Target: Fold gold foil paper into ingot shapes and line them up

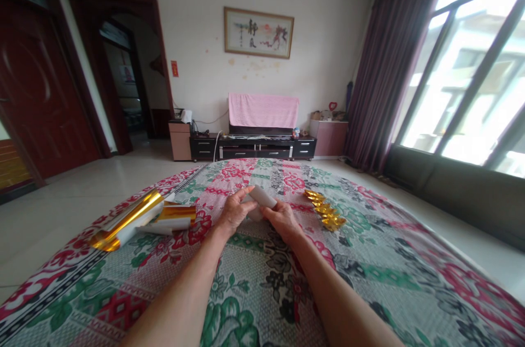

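1. Head view: nearest the camera, the bare left forearm (176, 292) and right forearm (340, 292) reach forward over a round table spread with a red, green, black and pale-grey floral cloth (229, 319), converging on a pale, matte, folded-looking paper strip (263, 197), the landmark here.
2. At the strip's left end, the left hand (234, 212) has thumb and forefinger slightly parted, with the paper's edge gripped between them; its other fingers curl behind.
3. At the strip's lower right end, the right hand (285, 217) pinches with thumb and forefinger nearly closed. Holding both ends probably keeps the paper steady and its edges aligned. A second pale flap shows beneath; its exact fold cannot be told.
4. Left of the strip, well apart, lie curled shiny gold sheets with white backs (143, 218), overlapping loosely, perhaps put there to be within the left hand's reach.
5. Right of the strip, a row of crinkled, pointed shiny gold paper shapes (326, 210) runs obliquely, seemingly grouped to stay together beyond the right hand's working space.
6. Cloth separates the strip from both gold groups, giving the hands sideways room. The table's left edge passes close to the gold sheets; its far edge lies beyond the strip, before a low black cabinet (258, 142).
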A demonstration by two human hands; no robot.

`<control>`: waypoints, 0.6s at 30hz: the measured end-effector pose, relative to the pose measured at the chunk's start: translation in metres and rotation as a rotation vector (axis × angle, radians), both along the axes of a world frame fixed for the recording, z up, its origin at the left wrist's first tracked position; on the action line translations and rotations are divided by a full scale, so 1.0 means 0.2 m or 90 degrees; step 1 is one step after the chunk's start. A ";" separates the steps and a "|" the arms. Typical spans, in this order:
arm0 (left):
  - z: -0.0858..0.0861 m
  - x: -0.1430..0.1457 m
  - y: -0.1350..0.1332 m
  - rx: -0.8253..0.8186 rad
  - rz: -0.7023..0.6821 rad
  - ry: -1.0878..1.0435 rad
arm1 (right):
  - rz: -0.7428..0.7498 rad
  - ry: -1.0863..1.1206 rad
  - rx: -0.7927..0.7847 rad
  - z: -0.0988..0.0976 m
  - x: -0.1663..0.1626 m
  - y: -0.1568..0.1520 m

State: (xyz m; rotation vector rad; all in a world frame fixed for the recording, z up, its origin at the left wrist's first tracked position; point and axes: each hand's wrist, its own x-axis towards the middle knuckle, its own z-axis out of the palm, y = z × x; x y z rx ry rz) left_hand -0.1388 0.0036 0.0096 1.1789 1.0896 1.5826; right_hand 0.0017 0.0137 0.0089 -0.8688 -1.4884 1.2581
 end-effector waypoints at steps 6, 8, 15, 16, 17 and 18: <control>0.01 0.01 -0.01 -0.055 -0.101 -0.134 | -0.019 0.057 -0.043 -0.04 0.00 0.04; 0.00 0.01 -0.01 -0.056 -0.120 -0.158 | -0.019 0.069 -0.049 -0.04 0.00 0.05; 0.00 0.01 0.01 -0.079 -0.049 -0.188 | 0.032 0.056 -0.043 0.00 0.03 0.01; 0.01 0.00 0.00 -0.088 -0.033 -0.177 | 0.030 0.081 -0.047 0.01 0.04 0.01; 0.01 -0.01 0.00 -0.099 -0.023 -0.156 | 0.020 0.114 -0.054 0.01 0.04 0.01; 0.02 -0.01 -0.01 -0.109 -0.022 -0.122 | 0.002 0.148 -0.062 0.02 0.05 0.01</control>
